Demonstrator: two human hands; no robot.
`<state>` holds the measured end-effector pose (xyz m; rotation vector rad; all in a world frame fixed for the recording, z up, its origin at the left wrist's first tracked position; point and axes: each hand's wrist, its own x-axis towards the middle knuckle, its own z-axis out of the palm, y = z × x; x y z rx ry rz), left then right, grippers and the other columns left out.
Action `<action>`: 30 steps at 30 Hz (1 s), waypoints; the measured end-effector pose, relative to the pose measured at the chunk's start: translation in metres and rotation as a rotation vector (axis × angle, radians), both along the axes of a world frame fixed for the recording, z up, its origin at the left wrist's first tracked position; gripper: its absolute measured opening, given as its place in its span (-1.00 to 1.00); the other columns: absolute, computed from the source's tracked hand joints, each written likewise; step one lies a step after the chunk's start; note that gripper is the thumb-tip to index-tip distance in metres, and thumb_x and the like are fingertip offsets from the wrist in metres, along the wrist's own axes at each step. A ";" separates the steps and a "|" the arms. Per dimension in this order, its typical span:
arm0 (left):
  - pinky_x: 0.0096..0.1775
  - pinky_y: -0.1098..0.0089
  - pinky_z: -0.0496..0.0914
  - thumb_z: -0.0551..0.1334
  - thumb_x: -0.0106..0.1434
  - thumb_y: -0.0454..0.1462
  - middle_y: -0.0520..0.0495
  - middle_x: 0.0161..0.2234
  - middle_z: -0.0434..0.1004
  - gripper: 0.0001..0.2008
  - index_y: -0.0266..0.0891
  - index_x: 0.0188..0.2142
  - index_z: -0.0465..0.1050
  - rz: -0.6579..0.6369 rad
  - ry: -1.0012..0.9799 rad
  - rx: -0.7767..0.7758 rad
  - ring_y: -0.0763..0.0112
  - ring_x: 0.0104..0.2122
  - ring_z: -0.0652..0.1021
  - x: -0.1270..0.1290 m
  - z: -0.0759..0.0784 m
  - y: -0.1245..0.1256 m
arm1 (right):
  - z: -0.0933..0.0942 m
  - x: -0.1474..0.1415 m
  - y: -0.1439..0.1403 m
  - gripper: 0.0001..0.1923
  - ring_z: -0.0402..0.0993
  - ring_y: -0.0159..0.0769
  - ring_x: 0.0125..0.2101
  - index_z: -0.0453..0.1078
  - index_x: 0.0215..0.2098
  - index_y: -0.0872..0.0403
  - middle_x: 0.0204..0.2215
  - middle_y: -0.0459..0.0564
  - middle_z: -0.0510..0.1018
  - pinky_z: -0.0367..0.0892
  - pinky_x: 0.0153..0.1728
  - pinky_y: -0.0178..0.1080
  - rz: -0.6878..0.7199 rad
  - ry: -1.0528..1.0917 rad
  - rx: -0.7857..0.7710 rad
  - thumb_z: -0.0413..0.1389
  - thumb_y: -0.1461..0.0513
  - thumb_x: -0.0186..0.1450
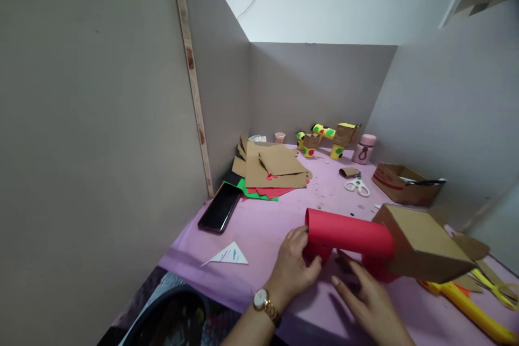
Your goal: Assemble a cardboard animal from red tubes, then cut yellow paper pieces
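A red paper roll [348, 233] lies across the pink tabletop [263, 227], joined at its right end to a brown cardboard box [421, 243]. My left hand [295, 266], with a gold watch on its wrist, grips the roll's left end and one of the short red tubes under it. My right hand [365, 294] lies flat beneath the roll with its fingers stretched toward the underside; whether it touches the roll is unclear.
A black phone [219, 207] lies at the left by a stack of cardboard and coloured paper [271, 170]. White scissors [357, 186], a yellow spotted tube figure [324, 140], a pink bottle [364, 148], an open carton [405, 184] and yellow strips [474, 308] lie around. Grey partitions enclose the table.
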<state>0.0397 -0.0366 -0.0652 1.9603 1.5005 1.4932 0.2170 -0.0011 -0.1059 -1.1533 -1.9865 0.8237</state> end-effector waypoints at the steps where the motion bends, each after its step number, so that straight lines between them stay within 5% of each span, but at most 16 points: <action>1: 0.03 0.15 0.29 0.21 0.02 -0.42 -0.18 -0.01 0.44 -0.50 -0.20 0.01 0.36 -0.002 -0.007 -0.004 0.14 -0.01 0.40 0.000 0.000 0.000 | -0.008 -0.002 0.003 -0.44 0.37 0.03 0.03 0.21 0.08 0.15 0.05 0.30 0.41 0.32 0.00 0.03 -0.018 0.075 -0.062 0.06 0.04 0.19; 4: 0.03 0.16 0.29 0.22 0.03 -0.42 -0.18 -0.02 0.45 -0.52 -0.21 0.00 0.37 -0.001 -0.023 -0.015 0.14 -0.01 0.41 0.001 -0.001 0.000 | -0.015 -0.013 0.011 -0.33 0.27 0.00 0.12 0.08 0.15 0.12 0.15 0.31 0.29 0.23 0.09 0.01 0.073 0.275 -0.266 0.12 0.05 0.16; 8: 0.02 0.14 0.31 0.21 0.03 -0.43 -0.16 -0.04 0.47 -0.53 -0.18 -0.02 0.39 -0.007 -0.031 -0.016 0.13 -0.03 0.43 0.000 -0.004 0.000 | 0.002 -0.025 0.012 -0.36 0.31 -0.04 0.09 0.12 0.13 0.07 0.04 0.22 0.43 0.21 0.10 0.00 0.236 0.405 -0.408 0.20 0.12 0.15; 15: 0.04 0.13 0.30 0.21 0.07 -0.43 -0.15 -0.03 0.46 -0.55 -0.16 -0.01 0.39 -0.013 -0.059 -0.031 0.14 -0.01 0.41 -0.001 -0.006 -0.001 | 0.020 -0.031 0.000 -0.50 0.20 -0.17 0.15 0.22 0.06 -0.10 0.05 -0.04 0.44 0.00 0.20 0.01 0.096 0.732 -0.536 0.19 0.08 0.17; 21: 0.04 0.16 0.29 0.22 0.07 -0.45 -0.16 0.00 0.44 -0.53 -0.18 0.00 0.37 -0.028 -0.068 -0.034 0.17 0.00 0.40 -0.003 -0.004 0.000 | 0.024 -0.037 0.005 -0.56 0.34 -0.06 0.06 0.42 -0.13 0.02 -0.13 0.00 0.56 0.34 0.02 -0.03 -0.043 1.011 -0.660 0.21 -0.03 0.11; 25: 0.04 0.20 0.30 0.24 0.10 -0.42 -0.12 0.00 0.44 -0.55 -0.12 0.00 0.36 -0.031 -0.103 -0.042 0.21 0.00 0.42 -0.003 -0.002 0.003 | 0.018 -0.031 0.003 -0.67 0.31 -0.18 0.07 0.45 -0.20 -0.04 -0.15 -0.11 0.57 0.28 0.07 -0.13 -0.019 1.135 -0.696 0.30 0.09 0.07; 30: 0.00 0.23 0.35 0.19 0.18 -0.38 -0.13 -0.04 0.45 -0.64 -0.13 -0.02 0.38 -0.032 -0.150 -0.064 0.24 -0.04 0.44 -0.002 0.000 0.005 | 0.019 -0.027 -0.001 -0.55 0.24 -0.18 0.13 0.39 -0.07 -0.13 -0.03 -0.14 0.51 0.10 0.16 -0.10 0.024 1.076 -0.660 0.31 0.13 0.07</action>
